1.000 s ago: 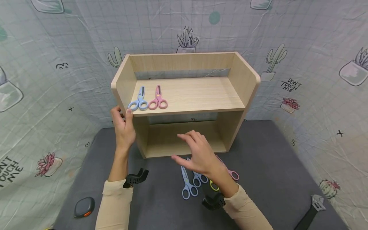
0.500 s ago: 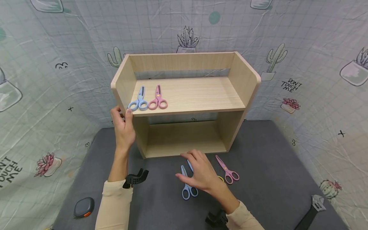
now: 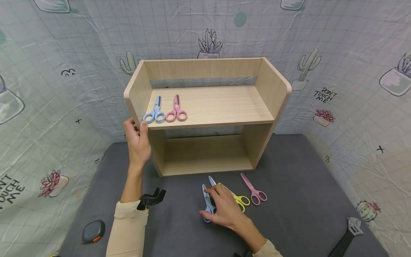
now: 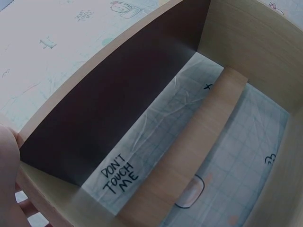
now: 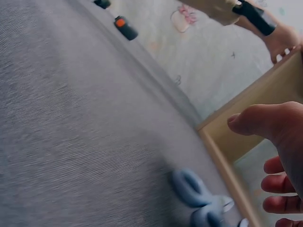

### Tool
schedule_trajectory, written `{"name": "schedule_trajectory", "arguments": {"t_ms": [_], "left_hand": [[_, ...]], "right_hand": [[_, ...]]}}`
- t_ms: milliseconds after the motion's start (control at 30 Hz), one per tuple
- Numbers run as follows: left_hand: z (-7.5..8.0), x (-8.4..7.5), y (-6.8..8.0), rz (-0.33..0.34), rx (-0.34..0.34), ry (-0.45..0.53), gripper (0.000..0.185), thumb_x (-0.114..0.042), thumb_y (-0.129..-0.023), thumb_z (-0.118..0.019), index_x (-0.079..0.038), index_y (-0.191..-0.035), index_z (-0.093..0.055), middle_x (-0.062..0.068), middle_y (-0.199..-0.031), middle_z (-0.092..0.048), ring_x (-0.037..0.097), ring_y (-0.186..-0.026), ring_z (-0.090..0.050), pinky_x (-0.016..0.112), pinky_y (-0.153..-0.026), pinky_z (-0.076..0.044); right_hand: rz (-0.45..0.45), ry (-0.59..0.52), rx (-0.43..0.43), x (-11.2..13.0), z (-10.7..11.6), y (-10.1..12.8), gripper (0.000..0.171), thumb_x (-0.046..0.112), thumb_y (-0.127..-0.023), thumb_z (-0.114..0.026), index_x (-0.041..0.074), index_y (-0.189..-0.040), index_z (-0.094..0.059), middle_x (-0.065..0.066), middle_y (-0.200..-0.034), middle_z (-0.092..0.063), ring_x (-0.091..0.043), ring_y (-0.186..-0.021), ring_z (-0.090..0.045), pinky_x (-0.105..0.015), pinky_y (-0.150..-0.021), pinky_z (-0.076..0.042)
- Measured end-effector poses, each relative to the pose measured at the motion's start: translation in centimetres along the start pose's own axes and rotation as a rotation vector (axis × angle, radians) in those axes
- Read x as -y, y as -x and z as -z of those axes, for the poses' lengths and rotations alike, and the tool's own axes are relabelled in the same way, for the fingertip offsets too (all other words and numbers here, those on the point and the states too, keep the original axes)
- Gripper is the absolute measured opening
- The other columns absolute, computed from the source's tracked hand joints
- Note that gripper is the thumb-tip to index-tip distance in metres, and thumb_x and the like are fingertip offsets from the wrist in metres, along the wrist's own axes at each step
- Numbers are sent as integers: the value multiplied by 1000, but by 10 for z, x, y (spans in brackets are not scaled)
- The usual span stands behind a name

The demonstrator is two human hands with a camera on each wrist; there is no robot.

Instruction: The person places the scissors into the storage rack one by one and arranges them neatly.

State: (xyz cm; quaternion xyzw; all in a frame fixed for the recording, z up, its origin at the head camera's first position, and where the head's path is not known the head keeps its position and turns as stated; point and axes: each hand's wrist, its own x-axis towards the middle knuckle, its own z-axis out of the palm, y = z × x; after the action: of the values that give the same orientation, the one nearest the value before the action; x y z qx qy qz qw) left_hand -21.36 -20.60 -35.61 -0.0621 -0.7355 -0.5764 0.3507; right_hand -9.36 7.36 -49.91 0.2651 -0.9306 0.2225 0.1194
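The right hand [image 3: 224, 208] lies low over the dark grey felt table mat [image 3: 289, 200], fingers loosely spread and only slightly bent, closed on nothing. Its fingertips rest on or just above the blue-handled small scissors with a pale blue blade [image 3: 207, 201], which lie on the mat in front of the light wooden two-tier shelf unit [image 3: 205, 107]. Whether the fingers actually touch them cannot be told from the head view. These scissors lie with their long axis running roughly front to back: the blade tip points away from the person, toward the shelf unit, and the handle loops sit nearest the person, mostly hidden under the hand. In the right wrist view the blue loops [image 5: 191, 189] show just beside the fingers.

Just beside the hand on its right lie the yellow-handled small scissors [image 3: 236, 196], slanted, tip toward the shelf and to the left, loops to the right. Near them are the pink-handled small scissors [image 3: 253, 189], slanted the same way.

The left hand [image 3: 138, 141] grips the front edge of the shelf unit's left side panel, thumb on the inside face, fingers curled round the outside.

On the upper shelf board, at its left end, lie a second pair of blue scissors [image 3: 155, 110] and a second pair of pink scissors [image 3: 176, 110], side by side, tips pointing to the back, loops at the front edge
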Motion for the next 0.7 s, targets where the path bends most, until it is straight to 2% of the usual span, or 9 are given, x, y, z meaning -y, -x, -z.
{"name": "schedule_trajectory", "arguments": {"t_ms": [233,433,567,700], "left_hand": [[-1,0,-1,17,0,-13,42,-21,-103,-44,7,-134,-38,2,-121,-40,5,-97,-41,26,-81,-35],[-3,-2,-2,40,-12,-22,41,-17,-103,-42,9,-134,-36,2,-121,-39,5,-97,-40,25,-81,-33],[-2,-2,0,38,-7,-19,42,-20,-104,-43,8,-135,-37,0,-120,-39,6,-97,-40,26,-80,-34],[-2,-21,4,38,5,-2,42,-18,-104,-43,10,-134,-36,4,-120,-39,8,-97,-39,27,-81,-33]], "right_hand": [[-47,33,69,-4,-13,12,68,61,-74,-76,18,-125,-64,3,-115,-59,-14,-104,-54,-38,-88,-46],[-85,79,171,-5,-18,18,77,66,-71,-76,18,-129,-64,1,-115,-59,-18,-107,-54,-43,-92,-44],[-76,103,194,-5,-20,20,79,65,-70,-77,16,-130,-64,0,-115,-59,-19,-108,-55,-44,-92,-44],[-66,109,182,-4,-20,21,78,63,-70,-79,15,-130,-64,0,-113,-60,-20,-107,-57,-43,-90,-45]]}}
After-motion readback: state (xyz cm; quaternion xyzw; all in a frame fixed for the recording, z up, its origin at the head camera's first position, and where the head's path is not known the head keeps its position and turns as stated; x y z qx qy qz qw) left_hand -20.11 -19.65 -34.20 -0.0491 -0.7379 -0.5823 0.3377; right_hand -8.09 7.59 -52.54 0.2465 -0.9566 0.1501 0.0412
